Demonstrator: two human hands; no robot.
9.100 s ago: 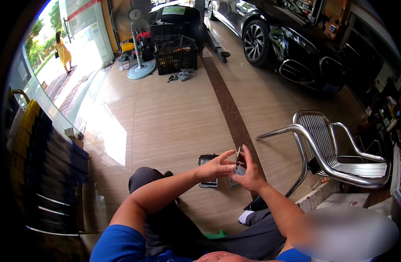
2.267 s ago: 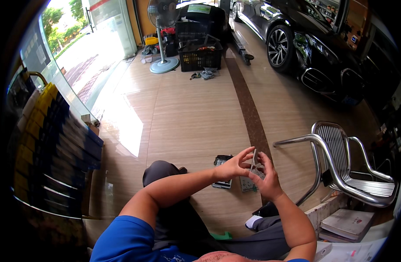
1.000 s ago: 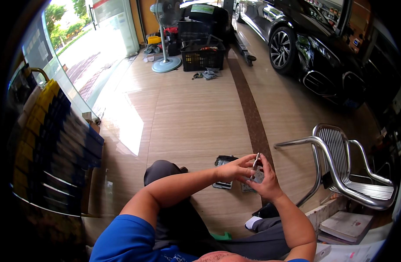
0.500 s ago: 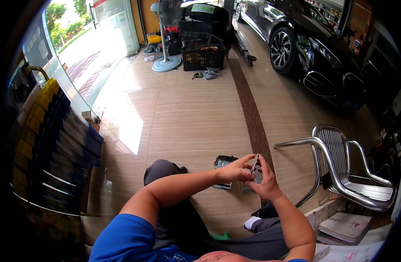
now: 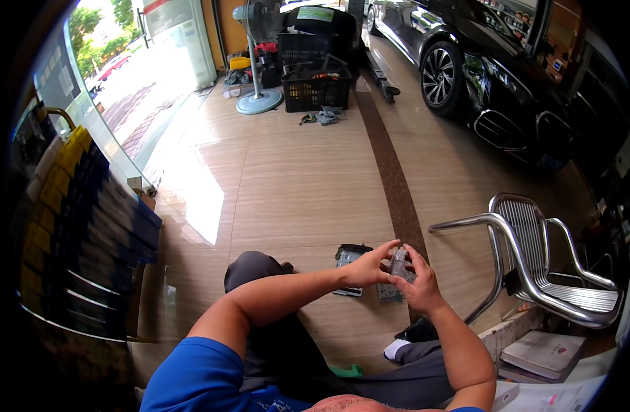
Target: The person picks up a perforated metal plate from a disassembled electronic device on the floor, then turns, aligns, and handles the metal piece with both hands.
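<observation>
**Both hands on a small part**

A seated person holds a small grey part (image 5: 398, 261) up in front of them, over the tiled floor (image 5: 301, 185). The left hand (image 5: 367, 265) pinches it from the left, fingers curled around it. The right hand (image 5: 416, 283) cups it from the right, thumb and fingertips closed on it. A dark unit (image 5: 350, 260) lies on the floor just below. A metal chair (image 5: 543, 254) stands nearby.

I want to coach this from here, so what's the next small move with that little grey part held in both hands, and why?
Probably keep it pinched and turn it slightly toward the face. Both the left hand and right hand grip the small grey part at their fingertips above the floor, and fingers cover most of it. More grey parts lie on the tiles below.
</observation>
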